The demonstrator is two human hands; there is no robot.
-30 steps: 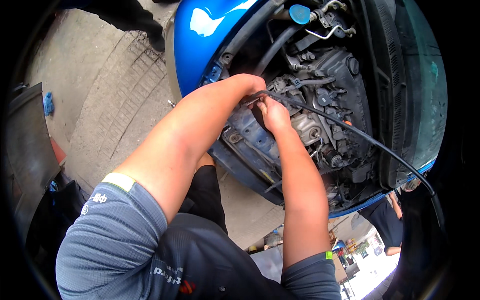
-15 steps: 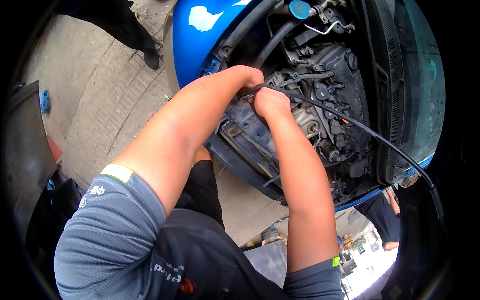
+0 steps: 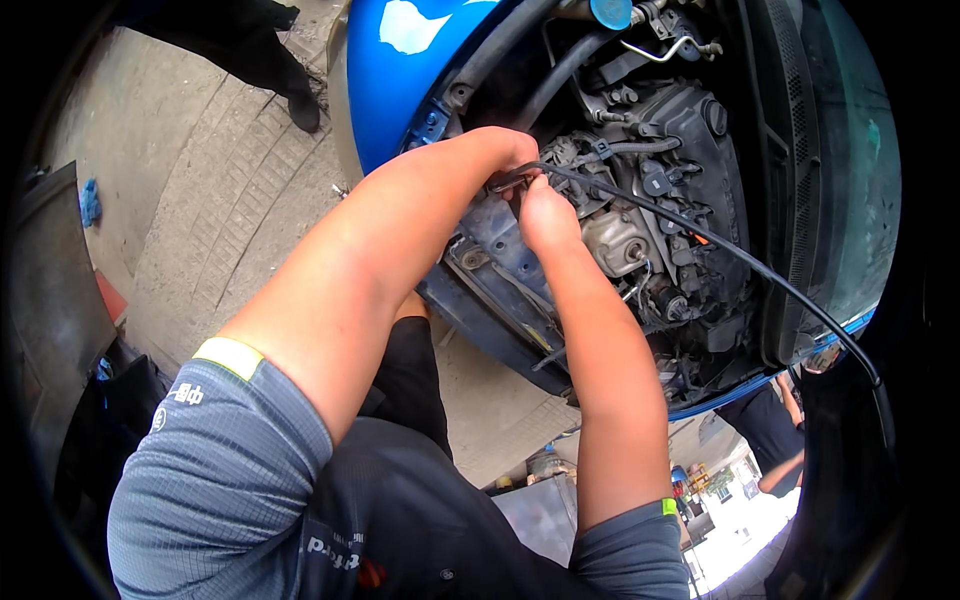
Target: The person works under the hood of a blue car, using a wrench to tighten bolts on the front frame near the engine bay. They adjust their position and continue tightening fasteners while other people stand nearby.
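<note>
Over the front of a car's engine bay, both my hands meet at the near end of a long black hose (image 3: 690,213). My left hand (image 3: 514,150) is bent inward with its fingers curled round the hose end, partly hidden behind the wrist. Just to its right, my right hand (image 3: 549,213) pinches the same end with thumb and fingers. A small dark piece with a shiny edge (image 3: 508,183) shows between the hands; its kind cannot be made out. From there the hose runs across the engine (image 3: 690,150) and past the windscreen to the far right.
A blue front panel (image 3: 400,90) curves round the bay's left side. Below my hands lies the front crossmember (image 3: 500,235). A blue cap (image 3: 611,12) sits at the top. Another person's dark-clad leg (image 3: 270,65) stands at upper left; someone else (image 3: 765,430) is at lower right.
My hands stay together at the hose end, with small shifts of the fingers; the right hand has turned slightly. The engine bay sits a little further right in the picture.
</note>
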